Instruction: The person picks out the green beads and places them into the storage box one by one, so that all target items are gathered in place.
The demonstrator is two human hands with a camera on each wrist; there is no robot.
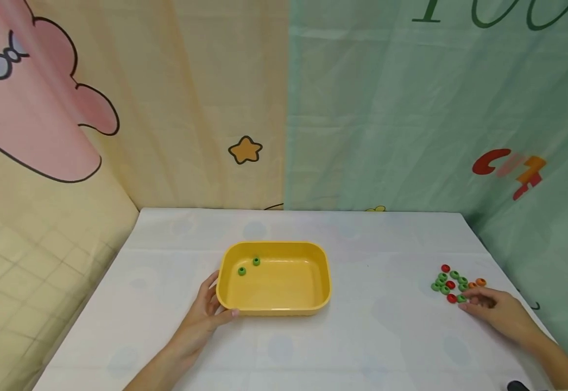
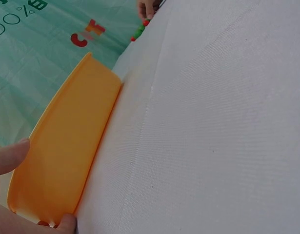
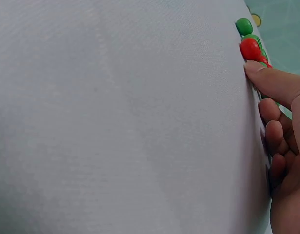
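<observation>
A yellow tray (image 1: pixel 274 311) sits on the white-covered table, with two green beads (image 1: pixel 256 262) in its left part. My left hand (image 1: pixel 204 315) grips the tray's near left corner, the thumb on the front wall and the fingers at the left side. On the right lies a loose cluster of beads: several green, three red (image 1: pixel 446 268) and two orange (image 1: pixel 481 282). At its near edge my right hand (image 1: pixel 501 315) pinches a green bead (image 1: pixel 461 298) between thumb and index finger. In the right wrist view the thumb partly hides that bead, next to a red one.
The white cloth (image 1: pixel 284 353) covers the table, whose far edge meets a printed curtain (image 1: pixel 245 184). A green curtain (image 1: pixel 557 233) hangs close by on the right. At the bottom right a small black object (image 1: pixel 517 385) shows in part.
</observation>
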